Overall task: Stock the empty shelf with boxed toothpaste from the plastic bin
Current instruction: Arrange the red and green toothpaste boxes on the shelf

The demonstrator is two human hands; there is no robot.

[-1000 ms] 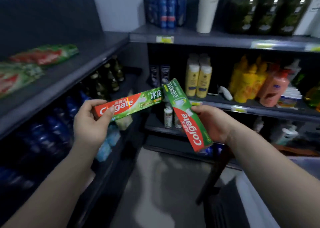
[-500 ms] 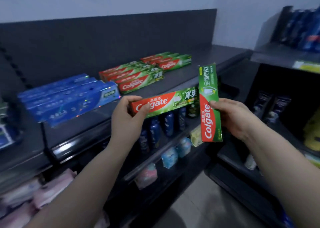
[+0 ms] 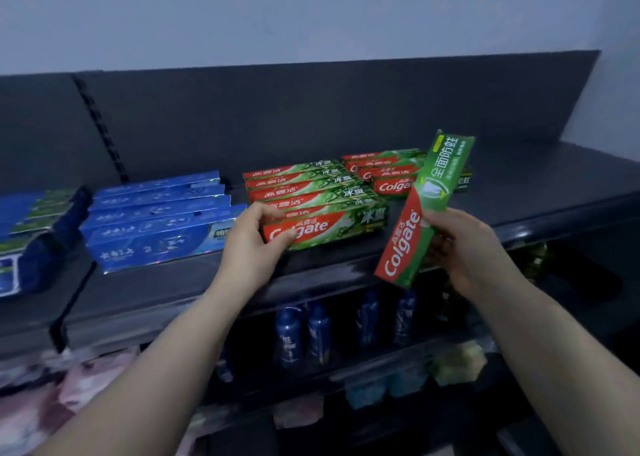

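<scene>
- Our left hand [image 3: 252, 248] grips the left end of a red-green toothpaste box [image 3: 332, 225], thumb on its face and fingers over the top. The box lies lengthwise at the front of the middle row [image 3: 298, 182], near the front edge of the shelf [image 3: 554, 185].
- We judge this box is being seated. We should push it back flush against the row, ends aligned and logo outward, then release.
- Our right hand [image 3: 464, 248] wraps around the middle of a second box [image 3: 424, 210], held tilted on end, clear of the shelf, in front of the right-hand stack [image 3: 384, 168].
- It should be laid flat to match that stack without nudging the seated box.
- Blue boxes [image 3: 156, 220] sit toward the shelf's left end.
</scene>
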